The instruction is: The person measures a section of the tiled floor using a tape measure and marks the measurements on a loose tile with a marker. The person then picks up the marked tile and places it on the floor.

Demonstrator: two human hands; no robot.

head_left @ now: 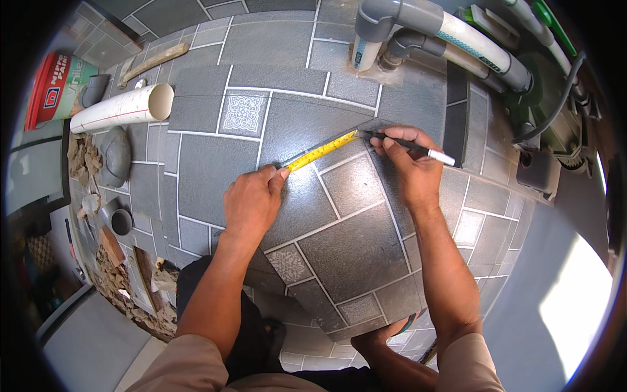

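Observation:
My left hand (pixel 251 202) presses a yellow tape measure blade (pixel 323 151) flat on a loose grey patterned tile (pixel 339 242) that lies over the tiled floor. The blade runs up and right to the tile's far edge. My right hand (pixel 408 163) holds a black pen with a white end (pixel 408 146), its tip touching the tile at the blade's far end.
A white pipe (pixel 124 108) lies at the upper left beside a red and green paint bucket (pixel 55 88), grey pipe elbows (pixel 116 155) and broken rubble (pixel 121 281). Grey and white plumbing pipes (pixel 444 32) and a green pump (pixel 555 111) stand at the upper right. My foot (pixel 379 340) rests under the tile's near edge.

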